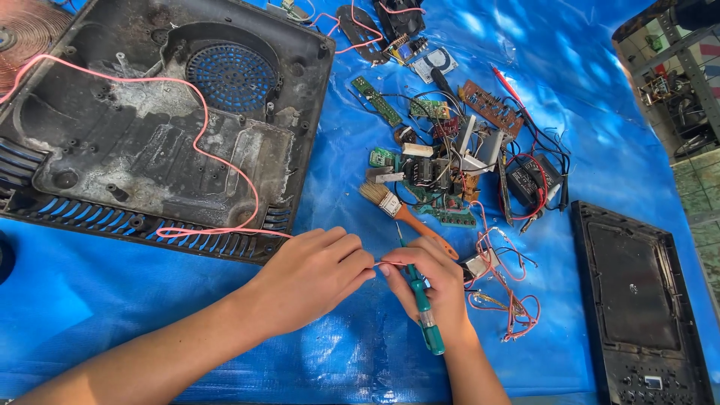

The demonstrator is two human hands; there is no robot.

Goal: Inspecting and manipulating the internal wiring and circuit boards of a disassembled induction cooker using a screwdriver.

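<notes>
Pink wire [225, 169] runs from the upper left of the frame across the gutted black appliance shell [161, 124] and down to the centre, where both hands meet over the blue tarp [90, 300]. Left hand [311, 277] is closed to a pinch, thumb & forefinger gripping the wire's end. Right hand [431, 281] is curled shut too: fingertips touch the same wire tip just beside the left's, while a green-handled screwdriver [421, 300] is tucked in the palm, blade pointing up-frame, handle sticking out toward the bottom.

Progress, judging by the layout: teardown looks well along. Shell is stripped bare w/ only dust and the fan grille left; copper coil [22, 34] sits out at the upper left corner; circuit boards and loose parts [442, 172] are heaped at centre-right; a wood-handled brush [397, 210] lies just above the right hand. Black top panel [637, 292] lies apart at lower right. Wire end work is in hand, not finished; can't tell if the tip is stripped or being twisted, too small. More pink wires [502, 300] lie tangled right of the hands.
</notes>
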